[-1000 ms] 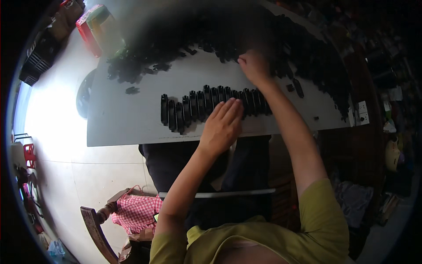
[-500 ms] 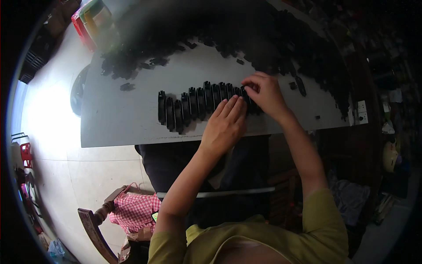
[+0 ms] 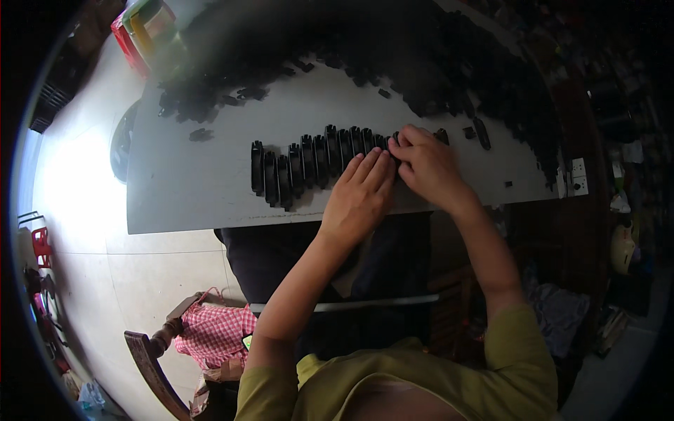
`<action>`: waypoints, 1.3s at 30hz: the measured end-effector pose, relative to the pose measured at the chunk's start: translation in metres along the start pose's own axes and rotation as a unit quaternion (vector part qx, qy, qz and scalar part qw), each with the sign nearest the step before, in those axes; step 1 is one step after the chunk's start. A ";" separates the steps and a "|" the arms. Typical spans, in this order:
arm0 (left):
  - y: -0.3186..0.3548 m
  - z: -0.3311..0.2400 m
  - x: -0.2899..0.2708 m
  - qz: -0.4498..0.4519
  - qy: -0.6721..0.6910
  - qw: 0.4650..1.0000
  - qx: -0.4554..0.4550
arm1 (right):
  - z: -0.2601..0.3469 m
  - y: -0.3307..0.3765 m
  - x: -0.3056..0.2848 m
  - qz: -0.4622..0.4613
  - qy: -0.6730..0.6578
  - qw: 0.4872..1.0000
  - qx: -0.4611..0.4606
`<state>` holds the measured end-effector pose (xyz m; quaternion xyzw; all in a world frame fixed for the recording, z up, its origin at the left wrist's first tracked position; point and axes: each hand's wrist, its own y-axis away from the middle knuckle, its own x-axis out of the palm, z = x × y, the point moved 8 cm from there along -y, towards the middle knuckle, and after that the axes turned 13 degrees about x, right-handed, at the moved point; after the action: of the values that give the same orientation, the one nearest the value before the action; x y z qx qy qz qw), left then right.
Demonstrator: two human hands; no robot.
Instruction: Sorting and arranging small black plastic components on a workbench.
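Slim black plastic pieces [image 3: 283, 182] stand side by side in an uneven row across the table. My left hand [image 3: 361, 189] lies over the row's right part, its fingers stretched out and resting on the pieces. Beside it, my right hand [image 3: 430, 165] is closed, thumb and fingertips pinching a black plastic piece [image 3: 396, 135] at the right end of the row. Both hands cover that end, so much of the held piece is hidden. Another dark piece [image 3: 441, 136] shows just past the right hand's knuckles.
A large dark heap of similar black pieces [image 3: 449, 77] covers the table's far side and right. Loose ones [image 3: 201, 134] lie nearer. The grey table [image 3: 189, 203] has its front edge close to me. Red, green and yellow containers [image 3: 144, 31] stand far left; a wooden chair [image 3: 158, 372] is lower left.
My right hand has shifted slightly right and nearer to me, its fingers curling lower at the row's end. A dark piece now shows beyond its knuckles. My left hand stays on the row.
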<state>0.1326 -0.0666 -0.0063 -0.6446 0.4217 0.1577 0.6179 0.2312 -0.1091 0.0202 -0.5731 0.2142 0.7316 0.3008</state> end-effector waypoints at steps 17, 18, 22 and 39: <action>0.008 0.002 -0.005 -0.056 -0.013 0.998 -0.008 | -0.024 -0.082 0.008 -0.088 -0.112 0.988 0.066; 0.008 0.003 -0.005 -0.056 -0.014 0.998 -0.012 | -0.020 -0.071 0.003 -0.085 -0.111 0.988 0.064; 0.008 0.001 -0.005 -0.052 -0.021 0.998 -0.004 | -0.002 -0.026 -0.001 -0.040 -0.193 0.980 0.025; 0.005 -0.001 -0.005 -0.053 -0.003 0.999 0.001 | 0.033 -0.002 0.006 -0.037 0.045 0.997 -0.044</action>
<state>0.1259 -0.0650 -0.0059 -0.6650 0.3848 0.1261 0.6275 0.2079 -0.0852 0.0228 -0.6254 0.1737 0.7022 0.2927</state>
